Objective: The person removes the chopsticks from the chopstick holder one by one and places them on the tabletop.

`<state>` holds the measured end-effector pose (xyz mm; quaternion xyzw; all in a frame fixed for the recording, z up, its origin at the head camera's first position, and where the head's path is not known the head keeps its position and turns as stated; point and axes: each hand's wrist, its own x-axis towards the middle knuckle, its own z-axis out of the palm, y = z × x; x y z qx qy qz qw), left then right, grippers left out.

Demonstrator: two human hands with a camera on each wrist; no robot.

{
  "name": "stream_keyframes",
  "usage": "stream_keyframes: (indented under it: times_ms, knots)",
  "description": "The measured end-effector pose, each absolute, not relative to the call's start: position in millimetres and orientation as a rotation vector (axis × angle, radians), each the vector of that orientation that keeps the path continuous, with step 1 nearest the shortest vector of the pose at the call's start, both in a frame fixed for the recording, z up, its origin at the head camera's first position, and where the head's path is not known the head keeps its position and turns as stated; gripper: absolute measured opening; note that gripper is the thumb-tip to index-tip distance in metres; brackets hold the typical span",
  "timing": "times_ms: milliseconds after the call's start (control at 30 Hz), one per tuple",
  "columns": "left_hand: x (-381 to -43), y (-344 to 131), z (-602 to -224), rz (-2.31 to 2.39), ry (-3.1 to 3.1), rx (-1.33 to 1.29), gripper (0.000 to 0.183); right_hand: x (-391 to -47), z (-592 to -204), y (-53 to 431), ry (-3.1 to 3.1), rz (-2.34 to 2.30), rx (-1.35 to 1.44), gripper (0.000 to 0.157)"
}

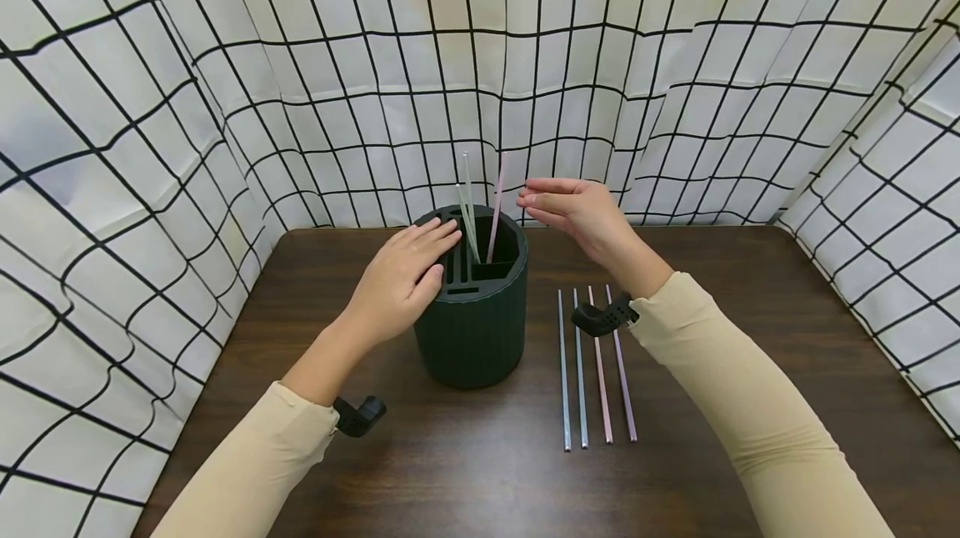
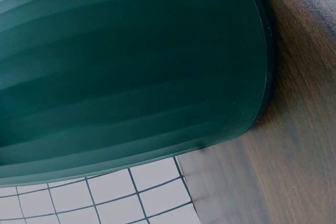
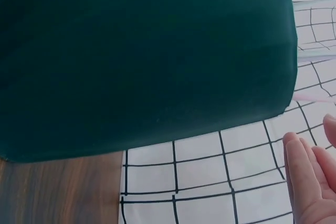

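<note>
Beige sleeves (image 1: 750, 404) lead to the left hand (image 1: 401, 275), fingers extended atop the green holder (image 1: 471, 342), seemingly steadying it, and the empty right hand (image 1: 573, 208), fingers narrowly together, just right of its three standing straws (image 1: 497, 204), with four loose straws (image 1: 603, 388) lying nearer right, apparently for easy reach.

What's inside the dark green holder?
Two pale sticks and a pink one stand in the holder; their lower ends are hidden. The left hand covers part of the slotted top.
</note>
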<state>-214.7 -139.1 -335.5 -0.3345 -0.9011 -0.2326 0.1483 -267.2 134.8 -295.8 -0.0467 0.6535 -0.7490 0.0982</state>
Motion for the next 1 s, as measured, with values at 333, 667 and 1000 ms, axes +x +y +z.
stream_keyframes:
  times_ms: [333,667,1000]
  knots:
    - [-218.5,-134.7,-334.7,-0.660,-2.570,-0.985,0.049,-276.4,-286.3,117.3,1.997,-2.215,-0.114,0.042]
    - [-216.5,-137.8,-335.3,-0.664,-2.589,-0.968,0.049,-276.7,-284.2,98.1,2.097,-2.194,-0.107,0.031]
    - [-214.5,-139.8,-335.2,-0.659,-2.575,-0.975,0.050,-265.8,-275.5,92.2,2.173,-2.233,-0.216,0.026]
